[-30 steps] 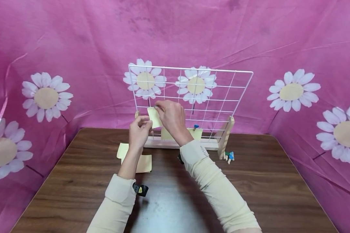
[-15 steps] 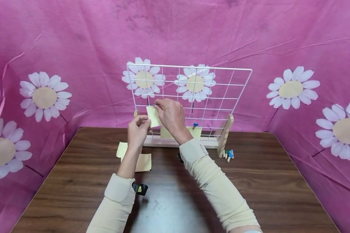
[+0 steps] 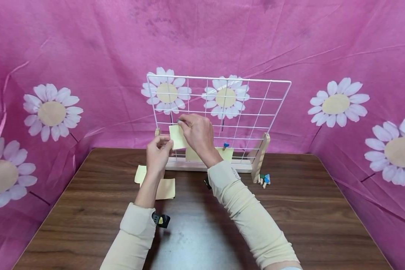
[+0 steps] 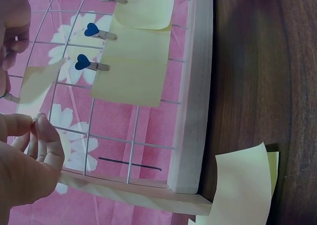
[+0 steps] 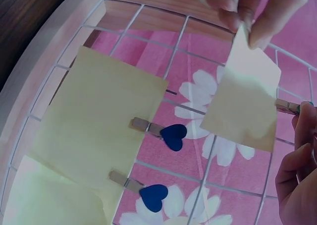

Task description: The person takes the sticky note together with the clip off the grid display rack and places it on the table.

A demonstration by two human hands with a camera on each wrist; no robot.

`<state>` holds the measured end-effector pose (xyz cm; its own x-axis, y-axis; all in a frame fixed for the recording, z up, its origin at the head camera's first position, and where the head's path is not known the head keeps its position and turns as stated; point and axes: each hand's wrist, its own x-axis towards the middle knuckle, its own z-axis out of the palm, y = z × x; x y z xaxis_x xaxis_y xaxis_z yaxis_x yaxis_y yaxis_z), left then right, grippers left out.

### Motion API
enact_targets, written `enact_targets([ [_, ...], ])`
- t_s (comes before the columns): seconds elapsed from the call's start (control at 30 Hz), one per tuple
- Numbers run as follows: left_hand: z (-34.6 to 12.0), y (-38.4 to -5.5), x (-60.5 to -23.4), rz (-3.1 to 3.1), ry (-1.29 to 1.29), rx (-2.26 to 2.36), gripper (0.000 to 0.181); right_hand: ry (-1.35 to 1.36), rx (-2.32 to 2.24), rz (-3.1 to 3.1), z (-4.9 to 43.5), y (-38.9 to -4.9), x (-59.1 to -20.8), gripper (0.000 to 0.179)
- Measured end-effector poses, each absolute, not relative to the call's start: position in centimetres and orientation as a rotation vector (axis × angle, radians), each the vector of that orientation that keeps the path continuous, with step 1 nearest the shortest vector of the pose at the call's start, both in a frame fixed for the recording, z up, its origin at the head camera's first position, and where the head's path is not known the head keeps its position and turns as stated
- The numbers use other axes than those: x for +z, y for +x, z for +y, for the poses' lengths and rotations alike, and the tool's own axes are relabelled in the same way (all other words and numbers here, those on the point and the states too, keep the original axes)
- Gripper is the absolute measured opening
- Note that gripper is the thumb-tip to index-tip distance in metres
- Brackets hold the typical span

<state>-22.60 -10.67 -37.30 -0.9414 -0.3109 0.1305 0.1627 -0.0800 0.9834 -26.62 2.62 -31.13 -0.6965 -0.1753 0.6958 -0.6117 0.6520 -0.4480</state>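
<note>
In front of the white wire grid (image 3: 219, 79) hangs a pale yellow sticky note (image 3: 177, 137) between both hands. My left hand (image 3: 158, 154) pinches its lower left corner between thumb and fingers. At the note's top edge, my right hand (image 3: 200, 135) pinches a small wooden clothespin (image 5: 287, 106); its decorated end is mostly covered by the fingers. Lower on the grid, more yellow notes (image 4: 131, 81) overlap in a row, held by clothespins with blue hearts (image 4: 93, 30). The right forearm hides part of that row in the head view.
Loose yellow notes (image 3: 166, 188) lie on the brown wooden table (image 3: 202, 232) beside the left forearm. A small heap of clothespins (image 3: 266, 180) sits by the right foot of the grid's wooden stand (image 3: 262, 157).
My left hand has shifted very slightly left, and the note's lower part with it. My right hand stays at nearly the same spot by the note's top edge.
</note>
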Motion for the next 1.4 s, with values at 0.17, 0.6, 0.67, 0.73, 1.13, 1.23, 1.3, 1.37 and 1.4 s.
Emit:
enact_targets([
  [0.17, -10.7, -22.5, -37.6, -1.893, 0.168, -2.08, 0.015, 0.6, 0.936, -2.243, 2.7, -26.4, -31.1, 0.01],
  [0.6, -10.9, -22.0, -37.9, -1.871, 0.155, -2.136, 0.013, 0.637, 1.016, -2.117, 5.0, -25.5, -32.3, 0.009],
  [0.67, -11.1, -21.9, -37.9, -1.893, 0.158, -2.122, 0.014, 0.617, 1.05, -2.117, 5.4, -25.4, -32.4, 0.009],
  [0.73, -11.2, -21.8, -38.0, -1.913, 0.16, -2.104, 0.014, 0.599, 1.089, -2.118, 5.8, -25.3, -32.5, 0.01],
  [1.13, -11.3, -21.5, -38.5, -1.917, 0.128, -2.124, 0.012, 0.55, 1.144, -2.147, 7.7, -24.8, -33.7, 0.015],
  [1.23, -11.3, -21.4, -38.5, -1.93, 0.12, -2.117, 0.013, 0.546, 1.135, -2.145, 8.1, -24.7, -33.9, 0.015],
  [1.3, -11.4, -21.4, -38.5, -1.943, 0.12, -2.102, 0.014, 0.551, 1.121, -2.147, 8.3, -24.6, -34.0, 0.016],
  [1.37, -11.6, -21.2, -38.5, -1.954, 0.123, -2.089, 0.014, 0.561, 1.117, -2.151, 8.6, -24.6, -34.2, 0.016],
  [1.4, -11.6, -21.2, -38.6, -1.961, 0.126, -2.085, 0.014, 0.561, 1.115, -2.156, 8.8, -24.5, -34.2, 0.016],
])
